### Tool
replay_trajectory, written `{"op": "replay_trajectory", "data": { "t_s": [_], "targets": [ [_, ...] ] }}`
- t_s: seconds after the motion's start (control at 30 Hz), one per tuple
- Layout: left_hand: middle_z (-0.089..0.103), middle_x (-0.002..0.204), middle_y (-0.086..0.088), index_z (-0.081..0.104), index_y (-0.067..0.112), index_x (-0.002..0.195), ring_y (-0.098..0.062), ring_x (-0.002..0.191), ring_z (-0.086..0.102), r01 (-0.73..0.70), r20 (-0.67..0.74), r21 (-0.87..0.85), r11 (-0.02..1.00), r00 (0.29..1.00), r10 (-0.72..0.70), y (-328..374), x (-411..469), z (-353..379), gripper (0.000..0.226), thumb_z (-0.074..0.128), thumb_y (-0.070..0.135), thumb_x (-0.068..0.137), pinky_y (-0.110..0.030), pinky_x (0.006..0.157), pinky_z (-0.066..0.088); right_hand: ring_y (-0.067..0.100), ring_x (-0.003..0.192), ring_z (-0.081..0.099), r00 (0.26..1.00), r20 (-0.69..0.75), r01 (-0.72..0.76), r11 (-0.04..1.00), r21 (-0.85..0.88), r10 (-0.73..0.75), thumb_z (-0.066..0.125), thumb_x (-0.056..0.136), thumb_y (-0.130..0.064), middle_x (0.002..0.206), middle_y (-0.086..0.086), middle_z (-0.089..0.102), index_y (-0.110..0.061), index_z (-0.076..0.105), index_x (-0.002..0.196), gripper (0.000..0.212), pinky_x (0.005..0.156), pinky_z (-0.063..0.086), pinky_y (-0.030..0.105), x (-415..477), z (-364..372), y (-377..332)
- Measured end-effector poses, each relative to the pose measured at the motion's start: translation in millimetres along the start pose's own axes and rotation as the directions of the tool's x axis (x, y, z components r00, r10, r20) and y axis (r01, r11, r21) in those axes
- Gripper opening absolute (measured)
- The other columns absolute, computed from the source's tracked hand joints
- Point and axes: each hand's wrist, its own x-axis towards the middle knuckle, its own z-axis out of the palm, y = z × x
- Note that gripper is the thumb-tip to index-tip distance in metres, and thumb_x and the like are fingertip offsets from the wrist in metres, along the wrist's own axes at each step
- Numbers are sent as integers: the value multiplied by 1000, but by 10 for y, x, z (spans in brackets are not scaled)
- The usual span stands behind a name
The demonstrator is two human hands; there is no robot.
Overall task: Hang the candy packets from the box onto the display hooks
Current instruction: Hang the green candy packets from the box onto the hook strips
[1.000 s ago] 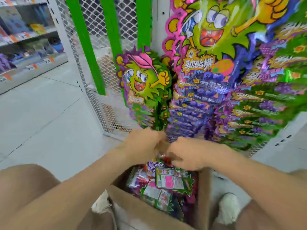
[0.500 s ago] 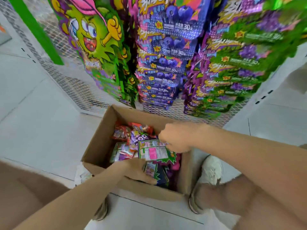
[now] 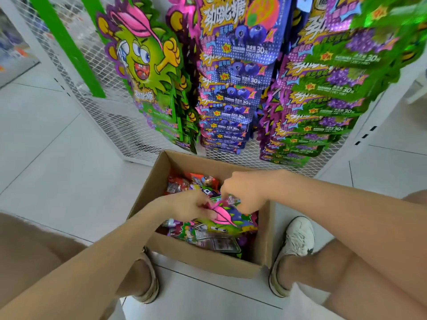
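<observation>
Head view, looking down. An open cardboard box (image 3: pixel 147 192) stands on the pale tiled floor (image 3: pixel 57 162), between the person's left shoe (image 3: pixel 149 285) and right shoe (image 3: pixel 294 248), close in front of a white mesh panel (image 3: pixel 111 112).

Both hands meet over the middle of the box. The grip of the left hand (image 3: pixel 184 207) is pressed together, pinching the near edge of a candy packet (image 3: pixel 225 215) printed with a green monster and a pink tongue. The grip of the right hand (image 3: pixel 245 192) is curled downward and pinches the far edge of the same packet, though motion blur hides the exact contact. The candy packet lies tilted, raised just above the loose packets (image 3: pixel 208 239) that fill the box; some of these show their printed backs, and red ones lie at the far end.

Three columns of packets hang overlapping on the mesh panel above the box:
- Left: the green monster column (image 3: pixel 147 65).
- Middle: the blue blueberry column (image 3: pixel 238 65).
- Right: the green and purple grape column (image 3: pixel 323 93).

A green strip (image 3: pixel 67 49) runs down the mesh at the left.
</observation>
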Motion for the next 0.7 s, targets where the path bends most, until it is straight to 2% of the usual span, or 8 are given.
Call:
{"op": "replay_trajectory", "data": {
  "t_s": [0.1,0.2,0.27,0.33,0.43,0.57,0.63,0.7],
  "targets": [
    [41,67,-3,74,5,89,-13,63,33,-137,-126,-58,989,984,129,173,-200,-306,31,69,32,104,-29,58,29,23,62,45,998,-31,60,984,169,-56,65,75,-13,69,6,52,2,58,90,22,54,36,36,-113,-193,26],
    [63,75,1,79,7,97,-10,70,50,-218,-233,-103,971,954,189,309,-401,-495,22,72,27,102,-31,67,41,19,54,32,988,-155,52,938,343,2,61,76,-6,59,2,39,-7,49,73,12,53,26,35,-290,-397,84],
    [72,80,7,79,6,95,-6,73,59,-265,-350,-122,956,913,209,397,-541,-645,15,74,19,100,-23,70,46,17,53,24,963,-256,38,895,444,86,57,79,-1,57,1,30,-14,40,65,26,54,21,35,-415,-509,95],
    [74,79,10,79,7,93,-3,73,63,-306,-416,-119,944,879,233,497,-675,-768,10,74,13,99,-16,71,47,16,55,20,941,-314,83,818,569,124,57,85,0,58,1,26,-10,42,67,25,56,18,35,-511,-589,102],
    [80,91,-10,79,3,99,-14,77,70,-333,-460,-105,937,852,251,608,-830,-895,14,75,16,98,-25,72,55,15,57,27,908,-399,207,694,690,126,66,97,-14,59,2,36,-1,62,84,19,55,21,31,-600,-637,91],
    [76,89,-18,78,15,98,-38,83,71,-333,-572,-50,942,782,246,725,-958,-1000,18,77,33,97,-49,74,55,2,47,36,722,-672,368,729,577,168,65,105,-30,51,-17,46,-20,68,103,11,51,27,16,-634,-683,-15],
    [73,82,-10,77,19,94,-25,73,66,-368,-674,-6,930,688,269,862,-1012,-1035,13,79,32,96,-41,68,50,-1,57,48,592,-781,395,774,495,198,63,105,-33,64,-18,56,-31,65,95,11,59,35,21,-665,-762,-56],
    [75,80,3,77,21,93,-11,72,67,-396,-761,49,917,580,292,1030,-1043,-1063,9,81,28,94,-31,68,51,3,69,60,502,-830,396,789,470,243,61,105,-33,79,-13,67,-31,69,105,8,66,46,31,-746,-863,-72]
  ]
}}
